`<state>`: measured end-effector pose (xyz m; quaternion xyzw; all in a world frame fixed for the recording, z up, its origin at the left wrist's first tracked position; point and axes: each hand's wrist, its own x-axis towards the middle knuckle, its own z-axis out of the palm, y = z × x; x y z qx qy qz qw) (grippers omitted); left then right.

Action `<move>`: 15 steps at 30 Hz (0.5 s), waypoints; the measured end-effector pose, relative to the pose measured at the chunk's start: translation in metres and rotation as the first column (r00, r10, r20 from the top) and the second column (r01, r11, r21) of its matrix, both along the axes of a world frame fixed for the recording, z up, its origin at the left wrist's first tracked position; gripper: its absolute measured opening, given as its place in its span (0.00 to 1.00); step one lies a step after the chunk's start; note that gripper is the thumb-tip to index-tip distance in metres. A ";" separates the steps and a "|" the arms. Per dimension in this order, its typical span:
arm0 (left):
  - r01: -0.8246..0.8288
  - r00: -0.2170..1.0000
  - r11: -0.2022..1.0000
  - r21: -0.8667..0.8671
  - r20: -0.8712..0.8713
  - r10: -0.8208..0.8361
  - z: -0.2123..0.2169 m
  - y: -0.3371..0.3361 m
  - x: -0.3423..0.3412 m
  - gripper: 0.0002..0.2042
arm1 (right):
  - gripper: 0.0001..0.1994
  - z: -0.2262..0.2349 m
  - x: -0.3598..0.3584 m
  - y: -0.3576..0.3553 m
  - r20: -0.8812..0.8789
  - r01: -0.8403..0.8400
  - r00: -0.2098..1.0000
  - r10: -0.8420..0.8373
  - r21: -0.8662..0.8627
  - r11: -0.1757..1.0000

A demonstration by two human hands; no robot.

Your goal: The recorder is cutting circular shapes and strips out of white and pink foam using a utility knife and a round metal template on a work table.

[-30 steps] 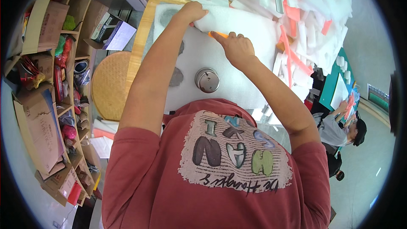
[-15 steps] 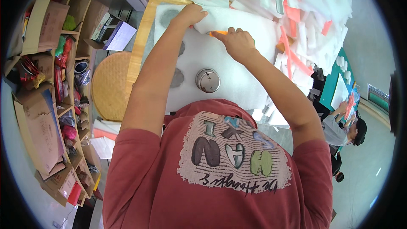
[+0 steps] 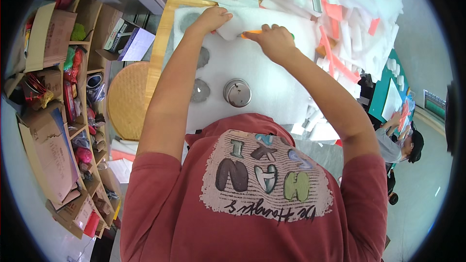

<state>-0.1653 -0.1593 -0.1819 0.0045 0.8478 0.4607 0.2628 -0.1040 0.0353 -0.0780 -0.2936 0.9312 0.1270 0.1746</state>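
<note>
A large white foam sheet [image 3: 272, 77] lies in front of me, with round grey cut-outs [image 3: 199, 90] along its left side. My left hand [image 3: 215, 18] is closed at the sheet's far left part, its fingers pinching a rounded white foam piece [image 3: 229, 30]. In my right hand [image 3: 275, 41] is an orange-handled cutter [image 3: 252, 34], its tip pointing left toward that piece; the blade cannot be made out. Nearer to me, a round metal tin [image 3: 237, 92] rests on the sheet.
White and pink foam strips [image 3: 349, 43] are heaped at the far right. A wooden table edge [image 3: 158, 53] runs along the left, beside a round woven tray [image 3: 127, 94]. Shelves with cardboard boxes [image 3: 48, 155] stand further left. Another person [image 3: 403, 145] works at a green table at right.
My hands have drawn slightly apart, the left one shifting left with the foam piece and the right one a little right with the cutter. The tin has stayed in place.
</note>
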 end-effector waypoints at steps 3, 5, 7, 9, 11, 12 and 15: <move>0.021 1.000 1.000 0.009 -0.014 -0.021 0.001 0.001 -0.002 0.21 | 0.21 -0.010 -0.006 -0.010 -0.071 -0.084 0.994 0.089 0.072 0.994; -0.015 1.000 0.998 0.060 0.004 0.014 0.003 -0.002 0.001 0.18 | 0.21 -0.008 -0.012 -0.002 -0.078 -0.126 0.988 0.130 0.058 0.990; 0.001 1.000 0.997 0.078 0.013 -0.002 -0.001 -0.006 -0.001 0.19 | 0.20 -0.005 -0.019 0.000 -0.083 -0.170 0.981 0.173 0.044 0.984; 0.013 1.000 0.995 0.097 0.026 -0.015 -0.007 -0.006 0.001 0.19 | 0.20 -0.004 -0.027 -0.004 -0.034 -0.207 0.977 0.209 0.062 0.976; -0.006 1.000 0.995 0.104 0.026 0.003 -0.010 -0.006 0.000 0.21 | 0.21 -0.004 -0.038 0.000 -0.024 -0.221 0.975 0.223 0.068 0.973; -0.001 1.000 0.995 0.103 0.027 -0.002 -0.011 -0.007 0.000 0.21 | 0.21 -0.005 -0.041 0.003 -0.014 -0.241 0.970 0.242 0.076 0.968; 0.011 0.999 0.989 0.151 0.036 -0.016 -0.012 -0.010 0.000 0.23 | 0.22 0.000 -0.042 0.011 -0.067 -0.267 0.960 0.271 0.058 0.962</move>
